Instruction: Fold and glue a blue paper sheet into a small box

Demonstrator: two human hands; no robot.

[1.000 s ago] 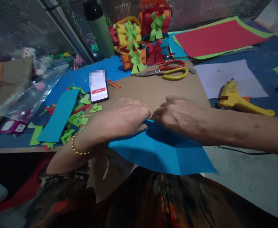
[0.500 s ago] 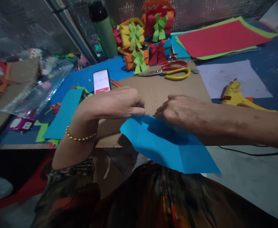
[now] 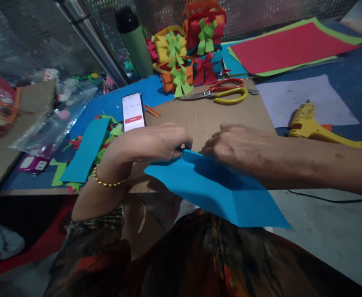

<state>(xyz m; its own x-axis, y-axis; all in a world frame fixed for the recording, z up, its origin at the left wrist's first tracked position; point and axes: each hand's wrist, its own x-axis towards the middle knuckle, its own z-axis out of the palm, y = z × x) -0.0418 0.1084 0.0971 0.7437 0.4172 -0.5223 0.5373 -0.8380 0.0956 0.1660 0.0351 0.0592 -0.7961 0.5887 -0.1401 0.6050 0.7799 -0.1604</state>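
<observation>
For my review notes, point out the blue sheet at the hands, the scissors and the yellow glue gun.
Blue sheet (image 3: 221, 192): head view, middle of its surface.
Scissors (image 3: 212, 95): head view, the pivot between blades and handles.
Yellow glue gun (image 3: 304, 118): head view, upper body.

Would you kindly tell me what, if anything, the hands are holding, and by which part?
The left hand and right hand hold the wide, creased blue paper sheet by its far edge.

On the left part of the table (image 3: 352, 68), the phone (image 3: 133, 112) is showing a row of small digits, too blurred to read surely; below them, a red button (image 3: 133, 119) is bearing an illegible pale label.
</observation>
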